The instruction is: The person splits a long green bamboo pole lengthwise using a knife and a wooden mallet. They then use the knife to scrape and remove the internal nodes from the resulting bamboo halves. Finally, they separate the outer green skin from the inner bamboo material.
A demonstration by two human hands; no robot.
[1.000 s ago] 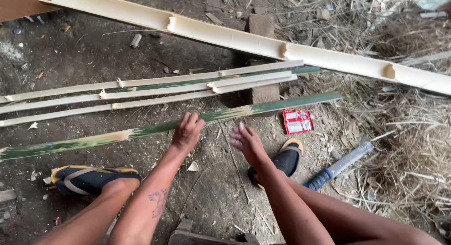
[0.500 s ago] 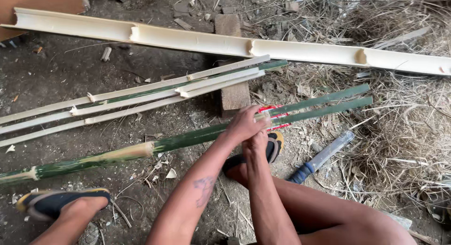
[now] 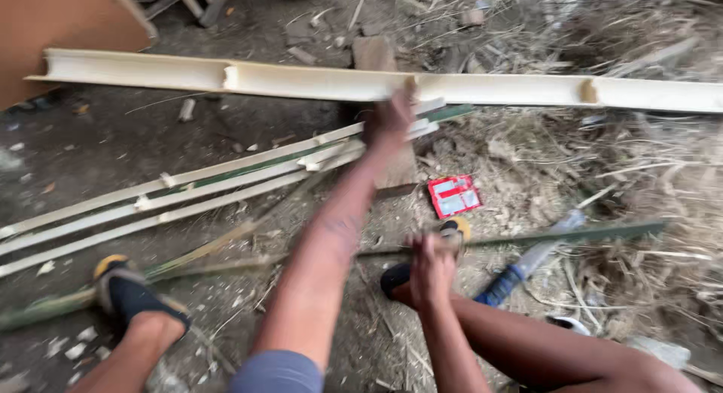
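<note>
The green bamboo strip (image 3: 572, 233) lies low across the ground in front of you, running from your right hand (image 3: 431, 266) out to the far right over the dry straw (image 3: 640, 167). That hand is clenched around it near your sandalled right foot (image 3: 422, 265). Your left hand (image 3: 389, 122) is stretched far out onto the stacked split strips (image 3: 226, 183), though blur hides whether it grips them. Watch the split edges: a pull through a closed fist could cut your palm. The blue-handled knife (image 3: 520, 269) lies just right of your foot, near enough to kick or kneel on.
</note>
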